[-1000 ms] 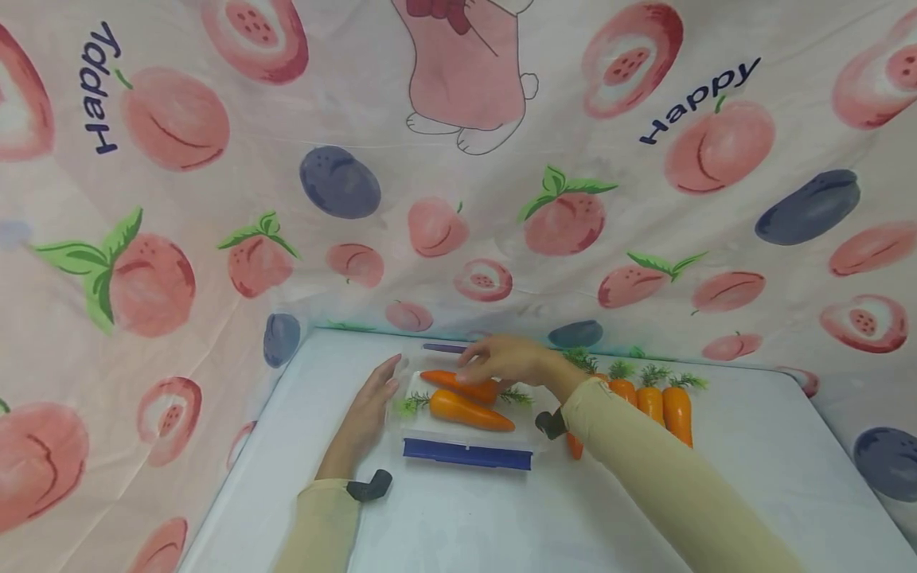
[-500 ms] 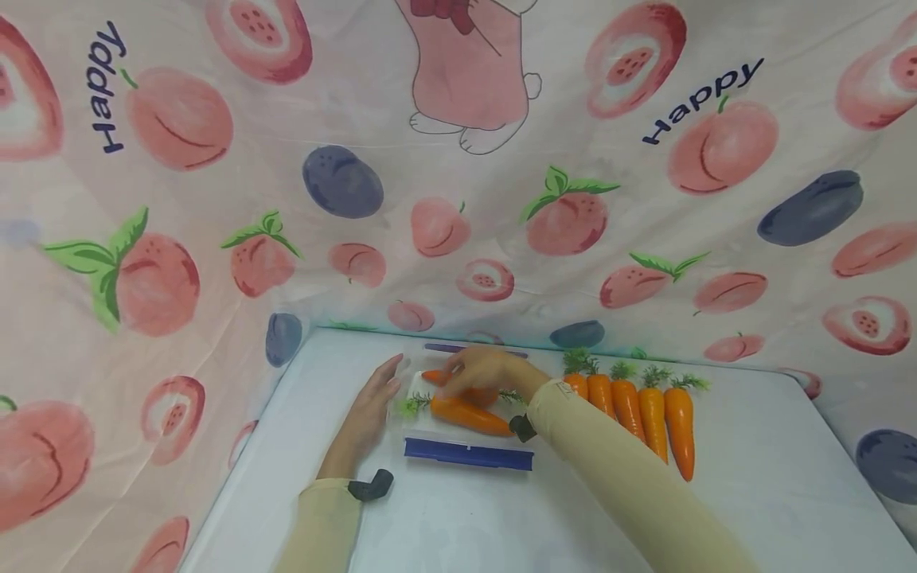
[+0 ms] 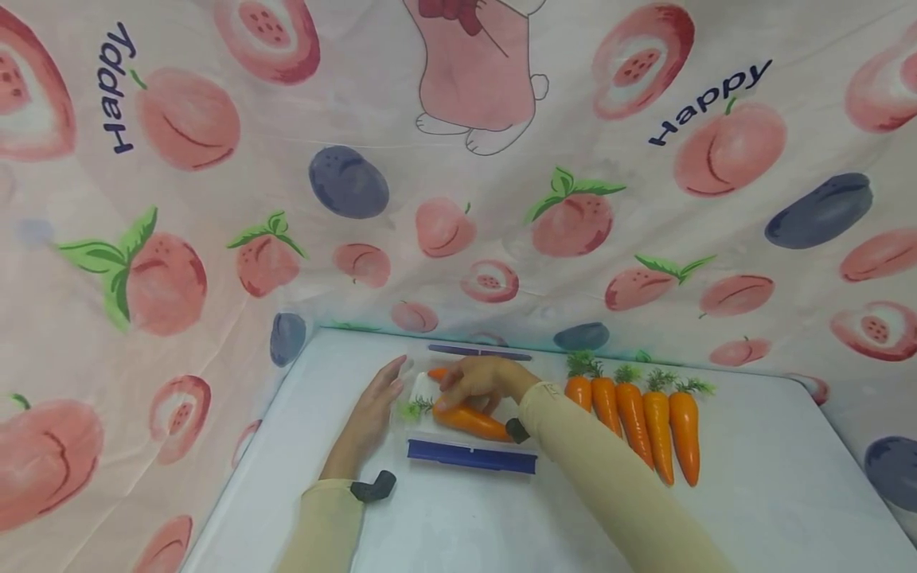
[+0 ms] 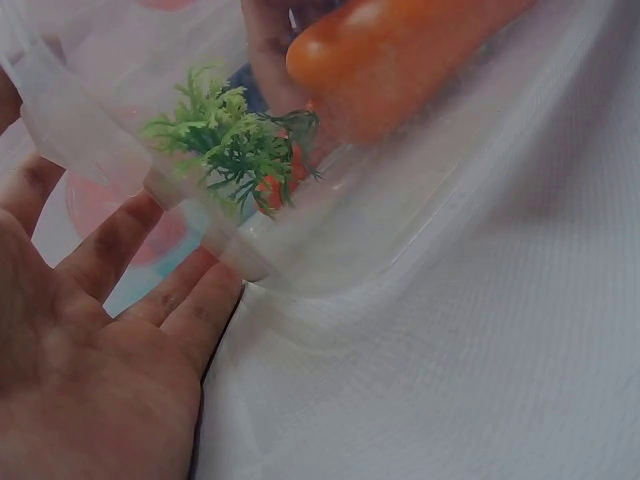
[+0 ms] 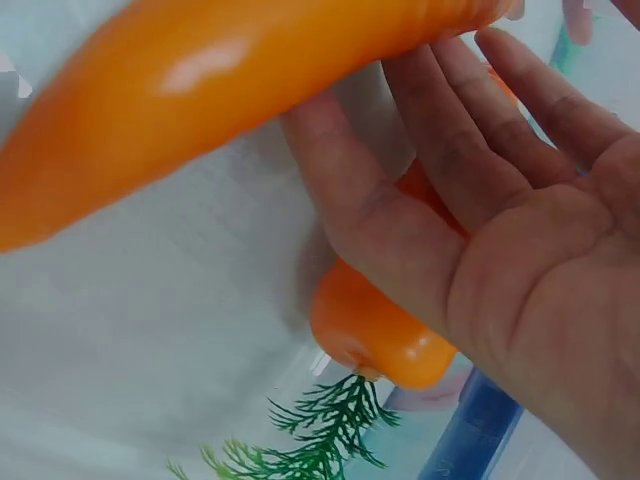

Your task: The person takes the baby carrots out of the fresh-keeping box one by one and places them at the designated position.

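A clear plastic box [image 4: 95,135] with blue flaps [image 3: 471,457] stands on the table, two orange carrots inside it. My left hand [image 3: 370,407] has its fingers extended against the box's left wall. Over the box, my right hand [image 3: 485,379] reaches in between the carrots. Its thumb and fingertips touch one side of the front carrot [image 5: 200,85], whose leafy top [image 4: 225,135] points left. Behind the hand lies the back carrot [image 5: 375,325], mostly hidden in the head view; its leaves [image 5: 325,430] show in the right wrist view.
Several carrots [image 3: 633,422] lie in a row right of the box, leaves away from me. The white table [image 3: 458,525] ends at a fruit-printed cloth [image 3: 430,175] behind and at the sides.
My right hand has moved left and down, from above the back carrot to the front carrot. That carrot has shifted slightly towards me. The left hand stays at the box wall.
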The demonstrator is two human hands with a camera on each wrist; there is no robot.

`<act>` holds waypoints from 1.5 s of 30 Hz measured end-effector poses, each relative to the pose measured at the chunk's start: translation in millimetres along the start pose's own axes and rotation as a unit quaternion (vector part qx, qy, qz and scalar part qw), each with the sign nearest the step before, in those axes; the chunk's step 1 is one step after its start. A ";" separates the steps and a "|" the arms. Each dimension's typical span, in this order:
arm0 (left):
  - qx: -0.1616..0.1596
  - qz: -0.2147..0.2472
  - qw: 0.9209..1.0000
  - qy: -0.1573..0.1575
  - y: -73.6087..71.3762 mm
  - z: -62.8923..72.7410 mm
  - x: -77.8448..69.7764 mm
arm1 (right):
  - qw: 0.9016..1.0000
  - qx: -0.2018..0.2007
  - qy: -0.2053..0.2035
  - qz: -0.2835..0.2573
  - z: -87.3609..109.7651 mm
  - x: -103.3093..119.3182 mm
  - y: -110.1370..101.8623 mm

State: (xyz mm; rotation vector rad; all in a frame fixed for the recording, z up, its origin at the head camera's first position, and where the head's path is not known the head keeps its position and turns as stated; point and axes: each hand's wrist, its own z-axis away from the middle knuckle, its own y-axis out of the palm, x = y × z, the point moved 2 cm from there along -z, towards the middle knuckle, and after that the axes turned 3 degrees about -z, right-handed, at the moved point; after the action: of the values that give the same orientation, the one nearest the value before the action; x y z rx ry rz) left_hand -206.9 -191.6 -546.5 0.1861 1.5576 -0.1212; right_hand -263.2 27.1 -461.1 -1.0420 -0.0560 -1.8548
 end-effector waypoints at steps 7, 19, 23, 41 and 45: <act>-0.002 0.004 1.000 0.002 0.8 -0.5 0.4 | 1.000 0.007 0.009 0.006 -8.5 -8.3 3.2; 0.001 0.012 1.000 0.001 1.9 0.0 -1.0 | 1.000 0.016 0.000 0.014 -7.8 -11.8 3.6; -0.003 -0.002 1.000 0.000 1.8 0.4 -1.9 | 1.000 0.021 -0.014 0.017 -8.5 -13.8 2.1; -0.005 0.003 1.000 0.012 2.5 -0.8 -1.2 | 0.993 -0.018 -0.109 -0.034 1.4 -17.1 -26.3; -0.004 0.007 1.000 0.007 2.2 -0.4 -2.0 | 0.990 -0.029 -0.126 -0.059 10.4 -16.3 -35.5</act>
State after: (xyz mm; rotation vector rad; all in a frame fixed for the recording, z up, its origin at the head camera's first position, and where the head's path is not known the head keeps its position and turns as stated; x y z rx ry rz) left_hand -206.9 -189.5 -544.5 0.1907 1.5703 -0.1028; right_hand -281.0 62.3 -452.0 -1.3356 -0.2178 -1.8276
